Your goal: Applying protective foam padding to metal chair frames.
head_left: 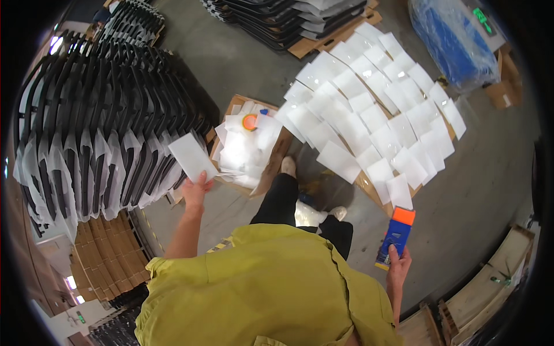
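Observation:
My left hand (197, 187) grips the lower corner of a thin white rectangular foam sheet (193, 155), beside an open cardboard box (276, 164). My right hand (398, 262) is wrapped round a flat blue block-shaped object (395, 237) with an orange end; its exact kind does not show. That orange end is close to the nearest of many white sheets (369, 124), which overlap in rows on brown cardboard to the right. More white sheets (239, 150) fill the box, with an orange ring (249, 122) and a small blue piece (264, 112) lying on them.
Black curved frames (86, 104) with pale wrapping stand in a dense row on the left, above stacked brown cardboard (109, 251). More black frames (265, 23) lie on cardboard at the far side. A plastic-wrapped blue bundle (453, 43) stands far right. Wooden pallets (490, 288) are near right.

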The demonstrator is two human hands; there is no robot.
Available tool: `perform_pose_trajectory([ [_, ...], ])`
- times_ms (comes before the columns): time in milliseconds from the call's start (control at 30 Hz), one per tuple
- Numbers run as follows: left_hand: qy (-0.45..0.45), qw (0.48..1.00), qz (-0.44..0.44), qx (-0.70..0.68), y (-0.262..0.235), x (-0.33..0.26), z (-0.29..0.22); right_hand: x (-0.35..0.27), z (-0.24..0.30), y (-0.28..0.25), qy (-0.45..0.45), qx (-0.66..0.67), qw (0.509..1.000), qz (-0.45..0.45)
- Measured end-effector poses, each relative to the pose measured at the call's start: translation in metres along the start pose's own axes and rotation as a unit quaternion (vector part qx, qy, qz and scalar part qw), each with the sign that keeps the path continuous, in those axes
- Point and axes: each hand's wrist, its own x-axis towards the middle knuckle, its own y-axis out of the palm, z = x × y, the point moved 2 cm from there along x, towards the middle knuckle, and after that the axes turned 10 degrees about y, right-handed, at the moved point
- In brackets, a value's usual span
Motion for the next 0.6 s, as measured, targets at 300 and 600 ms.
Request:
perform_pose_trajectory([
  [300,-0.145,0.988,0.029,-0.038,-0.037,0.047,0.039,-0.012,0.109,0.186,0.017,-0.120,0.975,0.184],
  [600,-0.300,0.941,-0.136,-0.075,-0.125,0.008,0.099,0.073,0.108,0.446,-0.317,-0.679,0.528,0.400],
])
